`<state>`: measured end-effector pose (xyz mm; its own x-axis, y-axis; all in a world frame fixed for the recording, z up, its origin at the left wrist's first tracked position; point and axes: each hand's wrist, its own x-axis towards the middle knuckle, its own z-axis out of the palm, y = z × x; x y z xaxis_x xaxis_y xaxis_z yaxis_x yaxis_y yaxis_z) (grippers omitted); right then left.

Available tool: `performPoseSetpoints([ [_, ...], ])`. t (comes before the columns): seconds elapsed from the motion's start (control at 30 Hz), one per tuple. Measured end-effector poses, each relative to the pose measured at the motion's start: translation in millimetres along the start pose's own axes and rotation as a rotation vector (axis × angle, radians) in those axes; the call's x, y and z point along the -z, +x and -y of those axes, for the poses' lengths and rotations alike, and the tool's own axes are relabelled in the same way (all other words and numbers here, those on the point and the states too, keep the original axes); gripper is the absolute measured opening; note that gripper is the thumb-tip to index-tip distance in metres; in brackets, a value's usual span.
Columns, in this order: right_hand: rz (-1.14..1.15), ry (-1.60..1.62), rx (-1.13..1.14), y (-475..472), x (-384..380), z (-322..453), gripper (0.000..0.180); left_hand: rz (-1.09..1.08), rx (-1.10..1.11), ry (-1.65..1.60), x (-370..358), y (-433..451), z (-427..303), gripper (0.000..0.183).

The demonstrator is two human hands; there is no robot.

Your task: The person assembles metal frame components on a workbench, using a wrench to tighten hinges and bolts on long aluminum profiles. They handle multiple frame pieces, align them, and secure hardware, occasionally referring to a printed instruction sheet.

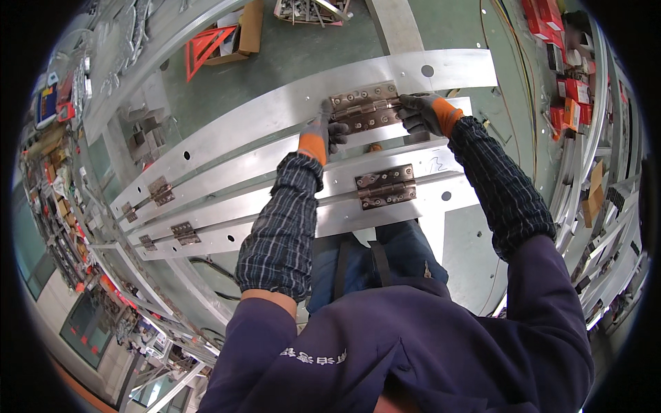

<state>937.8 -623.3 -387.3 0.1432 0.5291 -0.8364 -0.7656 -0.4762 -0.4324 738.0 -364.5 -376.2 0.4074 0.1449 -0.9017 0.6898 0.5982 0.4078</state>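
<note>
A bronze-coloured butt hinge (363,108) with several screws lies across two long aluminium profiles near their right ends. My left hand (326,131), in a grey and orange work glove, grips the hinge's left end with its fingers curled. At the opposite end, my right hand (428,111), gloved alike, pinches the hinge beside its knuckle. Its fingers cover part of that edge. The far profile (279,106) has dark round holes. Closer to my body, a second bronze hinge (386,187) joins another profile pair, including the near profile (356,219).
Smaller hinges (161,191) sit towards the profiles' left ends. A hex key (496,130) lies right of my right hand. Beyond the profiles are a red set square (203,49) and a cardboard box (250,31). Cables (524,67) run along the floor at right, near red boxes (573,92).
</note>
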Motion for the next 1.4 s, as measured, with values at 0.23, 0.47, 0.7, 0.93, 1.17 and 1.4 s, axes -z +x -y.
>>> performPoseSetpoints([
  [0.23,-0.102,-0.018,0.007,-11,-17,8,0.039,-0.017,0.001,-0.040,1,6,0,0.064],
  [0.47,-0.125,-0.039,0.008,-13,-19,8,0.033,-0.077,0.055,-0.005,7,2,-6,0.065],
  [0.7,-0.056,0.023,-0.007,-8,-13,7,0.032,-0.049,0.099,-0.006,10,-3,-7,0.060],
  [0.93,-0.107,0.009,0.002,-13,-24,9,0.033,-0.061,-0.005,0.131,14,-9,-5,0.060],
  [1.17,-0.104,0.010,0.017,-12,-25,7,0.036,-0.068,0.013,0.120,15,-5,-3,0.060],
  [1.4,-0.057,0.004,0.009,-3,-12,6,0.037,-0.030,-0.008,0.202,14,-5,-2,0.058],
])
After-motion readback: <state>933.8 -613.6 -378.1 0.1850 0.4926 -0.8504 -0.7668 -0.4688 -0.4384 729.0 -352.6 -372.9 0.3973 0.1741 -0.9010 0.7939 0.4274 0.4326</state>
